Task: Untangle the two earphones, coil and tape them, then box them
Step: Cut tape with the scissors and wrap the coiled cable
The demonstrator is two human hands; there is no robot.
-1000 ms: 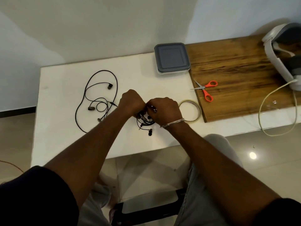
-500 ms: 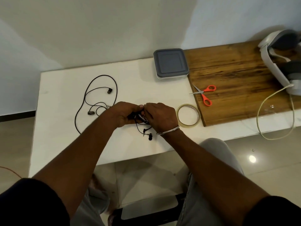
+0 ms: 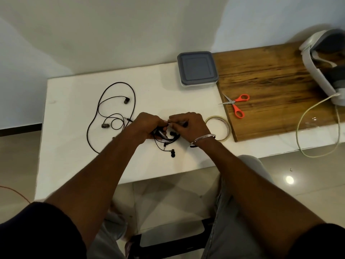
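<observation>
Left hand [image 3: 147, 128] and right hand [image 3: 188, 126] both grasp a bunched black earphone [image 3: 166, 141] over the white table [image 3: 74, 165], the other earphone [image 3: 112, 113] lying loose at left

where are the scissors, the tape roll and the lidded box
scissors [image 3: 235, 105]: head view, on the pivot where blades meet orange handles
tape roll [image 3: 228, 128]: head view, on its right rim
lidded box [image 3: 197, 67]: head view, middle of the grey lid
</observation>
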